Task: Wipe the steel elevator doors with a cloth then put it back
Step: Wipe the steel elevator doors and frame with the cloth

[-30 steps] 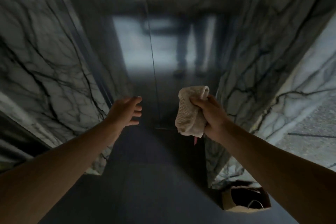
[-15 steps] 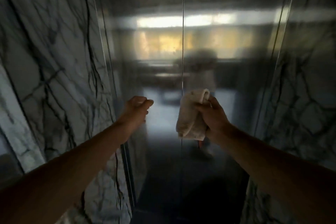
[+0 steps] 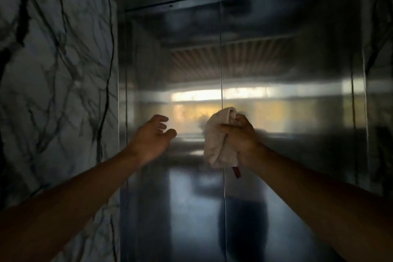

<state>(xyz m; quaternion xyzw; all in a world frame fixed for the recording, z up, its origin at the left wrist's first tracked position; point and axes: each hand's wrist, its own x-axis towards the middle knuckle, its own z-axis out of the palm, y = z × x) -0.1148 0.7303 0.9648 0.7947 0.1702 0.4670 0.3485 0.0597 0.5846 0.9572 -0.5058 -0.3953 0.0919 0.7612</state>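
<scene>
Before the closed brushed-steel elevator doors [image 3: 276, 134]: right hand [image 3: 240, 140] grips a bunched off-white cloth [image 3: 217, 140] at the centre seam; left hand [image 3: 151, 138] empty, fingers loosely spread. Wiping seemingly just starting; return of cloth remains.

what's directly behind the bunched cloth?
The seam between the closed steel elevator doors runs behind the cloth, which the right hand grips. The seam's covered stretch and any cloth-door contact are hidden.
</scene>
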